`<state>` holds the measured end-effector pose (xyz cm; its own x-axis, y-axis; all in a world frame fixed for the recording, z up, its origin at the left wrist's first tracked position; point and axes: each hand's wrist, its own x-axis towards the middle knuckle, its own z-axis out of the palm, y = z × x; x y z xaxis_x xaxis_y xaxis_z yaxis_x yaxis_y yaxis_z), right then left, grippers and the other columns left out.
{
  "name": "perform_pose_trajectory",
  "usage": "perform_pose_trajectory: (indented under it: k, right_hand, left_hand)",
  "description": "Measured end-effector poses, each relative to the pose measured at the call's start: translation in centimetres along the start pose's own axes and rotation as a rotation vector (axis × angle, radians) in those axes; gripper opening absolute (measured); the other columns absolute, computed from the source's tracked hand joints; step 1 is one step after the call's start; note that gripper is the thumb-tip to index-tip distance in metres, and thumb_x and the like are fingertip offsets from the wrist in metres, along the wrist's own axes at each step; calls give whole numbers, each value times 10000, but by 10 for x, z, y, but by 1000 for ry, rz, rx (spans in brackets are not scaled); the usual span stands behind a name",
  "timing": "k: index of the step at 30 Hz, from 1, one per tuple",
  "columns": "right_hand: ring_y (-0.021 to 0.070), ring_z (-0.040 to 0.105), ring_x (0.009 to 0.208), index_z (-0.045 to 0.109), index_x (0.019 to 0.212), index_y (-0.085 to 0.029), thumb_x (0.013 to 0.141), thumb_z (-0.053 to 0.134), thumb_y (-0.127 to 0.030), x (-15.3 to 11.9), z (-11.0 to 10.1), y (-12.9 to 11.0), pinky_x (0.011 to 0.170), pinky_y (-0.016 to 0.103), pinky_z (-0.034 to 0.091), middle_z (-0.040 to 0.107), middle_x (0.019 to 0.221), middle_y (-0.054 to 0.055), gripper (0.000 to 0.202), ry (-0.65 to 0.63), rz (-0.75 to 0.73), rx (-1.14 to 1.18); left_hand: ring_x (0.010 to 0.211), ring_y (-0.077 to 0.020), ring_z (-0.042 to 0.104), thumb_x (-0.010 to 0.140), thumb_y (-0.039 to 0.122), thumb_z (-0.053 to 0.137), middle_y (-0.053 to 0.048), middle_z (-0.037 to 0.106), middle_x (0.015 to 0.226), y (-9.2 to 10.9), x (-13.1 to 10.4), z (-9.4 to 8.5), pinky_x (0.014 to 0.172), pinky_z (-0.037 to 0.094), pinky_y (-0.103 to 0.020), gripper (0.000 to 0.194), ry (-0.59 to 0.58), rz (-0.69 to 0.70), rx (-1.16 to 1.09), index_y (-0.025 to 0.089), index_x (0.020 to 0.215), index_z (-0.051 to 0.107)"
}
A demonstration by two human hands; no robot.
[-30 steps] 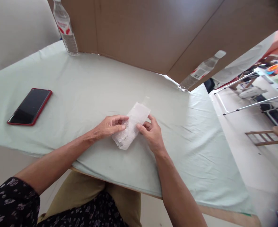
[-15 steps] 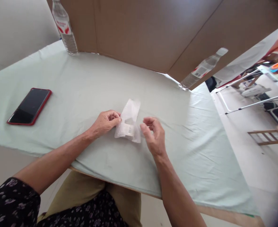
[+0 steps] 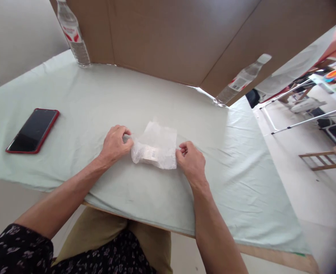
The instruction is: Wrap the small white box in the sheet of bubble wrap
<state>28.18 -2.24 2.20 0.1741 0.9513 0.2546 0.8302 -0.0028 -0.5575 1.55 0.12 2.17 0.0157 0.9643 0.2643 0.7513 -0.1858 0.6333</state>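
A translucent sheet of bubble wrap (image 3: pixel 164 137) lies spread on the table in front of me, with a small pale box (image 3: pixel 150 153) on or inside its near part. The box has a printed label; whether a layer covers it is hard to tell. My left hand (image 3: pixel 117 141) pinches the left edge of the wrap between thumb and fingers. At the opposite side, my right hand (image 3: pixel 191 160) has its fingertips closed on the right edge.
A phone in a red case (image 3: pixel 33 130) lies at the left. Water bottles stand at the back left (image 3: pixel 74 36) and back right (image 3: pixel 242 80) against a cardboard panel (image 3: pixel 162 38). Pale green cloth (image 3: pixel 250 182) covers the table. A wooden rack (image 3: pixel 324 160) is at the far right.
My hands have moved apart and the wrap is stretched wider between them. My right hand has closed on its right edge, where before it was apart from it.
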Motion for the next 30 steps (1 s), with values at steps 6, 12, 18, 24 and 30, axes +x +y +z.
perform_pose_trajectory:
  k: [6, 12, 18, 24, 30]
  right_hand:
    - [257, 644, 1063, 628, 1159, -218, 899, 574, -426, -17, -5, -24, 947, 447, 489, 698, 1164, 113, 337, 16, -356, 254]
    - [248, 683, 952, 705, 1098, -238, 899, 606, -455, -18, -5, -25, 941, 464, 502, 752, 955, 67, 310, -213, -313, 353]
    - [151, 687, 721, 764, 814, -252, 937, 584, -422, -15, -27, -34, 716, 299, 552, 743, 749, -16, 276, -970, -586, 616]
    - [201, 677, 839, 724, 958, -228, 895, 621, -457, -18, -10, -28, 741, 337, 543, 741, 914, 42, 259, -469, -315, 422]
    - [309, 608, 1168, 589, 1279, -232, 839, 673, -418, -22, 19, -24, 990, 498, 463, 670, 1259, 136, 485, -278, -477, 164]
  left_hand:
    - [1399, -298, 413, 904, 358, 494, -114, 587, 1389, 12, -12, -3, 1156, 302, -476, 431, -100, 552, -90, 209, 1302, 568]
    - [1341, -327, 471, 948, 501, 442, -148, 694, 1209, 7, -12, 3, 1204, 158, -530, 570, -261, 444, 56, 130, 1365, 557]
    - [1066, -285, 624, 982, 467, 312, -63, 724, 771, -3, -2, -12, 1114, 252, -543, 556, -209, 167, 12, 205, 680, 699]
    - [1046, -288, 600, 772, 441, 617, -44, 700, 857, -13, 1, -14, 1035, 360, -471, 247, -350, 220, 50, 232, 662, 690]
    - [1209, -339, 500, 688, 636, 699, -127, 581, 1231, -14, -8, -11, 1094, 293, -526, 624, -387, 348, 169, 226, 1157, 671]
